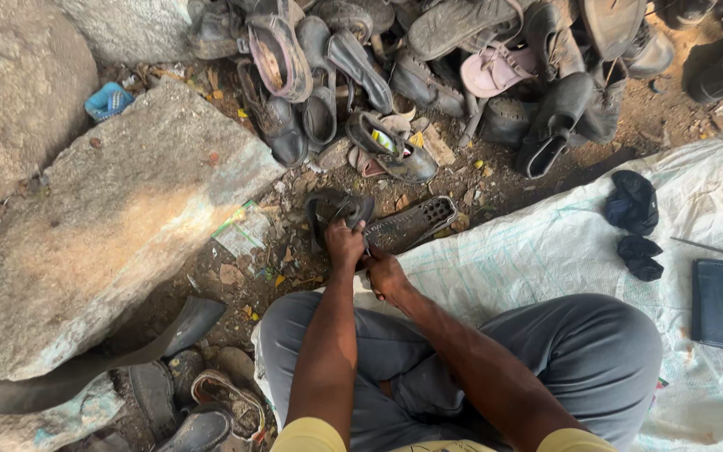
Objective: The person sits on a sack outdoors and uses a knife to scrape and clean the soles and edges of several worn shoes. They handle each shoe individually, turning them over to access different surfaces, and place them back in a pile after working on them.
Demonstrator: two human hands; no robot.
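Both hands (366, 261) closed around a dark sandal (382, 222).

A person sits in grey trousers (546, 351), creased at the knees, and a pale yellow top with short sleeves (311, 435); both forearms are bare, and the hands appear to carry no rings or watch.

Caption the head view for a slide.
Seated on a white sack, left hand and right hand grip a worn black sandal before piled old shoes.
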